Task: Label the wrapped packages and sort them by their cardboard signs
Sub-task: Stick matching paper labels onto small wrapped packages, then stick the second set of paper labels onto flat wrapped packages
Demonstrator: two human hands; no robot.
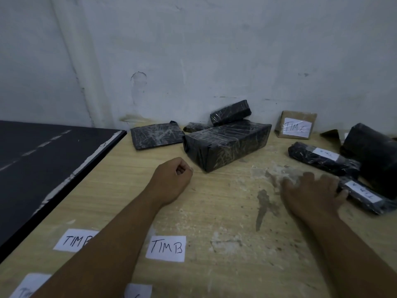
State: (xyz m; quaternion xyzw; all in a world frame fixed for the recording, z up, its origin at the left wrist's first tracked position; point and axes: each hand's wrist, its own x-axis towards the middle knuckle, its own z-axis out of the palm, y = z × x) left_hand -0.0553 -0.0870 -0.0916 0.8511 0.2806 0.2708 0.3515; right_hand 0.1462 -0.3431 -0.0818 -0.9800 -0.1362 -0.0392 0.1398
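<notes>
1. Unlabelled black-wrapped parcels lay at upper centre: a large package (225, 145), a small package (231, 112) leaning on its top, and a flat package (156, 135) to the left.
2. At the right edge, two slim labelled packages (322, 159) lay beside a bulky black package (373, 155); the writing on their labels was unreadable.
3. A cardboard sign (296, 124) reading "TIM C" leaned against the wall (214, 50) at upper right.
4. The right hand (311, 194), blurred, lay with fingers spread wide on the tabletop (214, 211), one fingertip touching the nearer labelled package.
5. The left hand (171, 179) was curled into a fist, gripping nothing visible, near the large package.
6. Paper labels (165, 248) marked "TIM B" lay at lower left, beside a black board (43, 158).
</notes>
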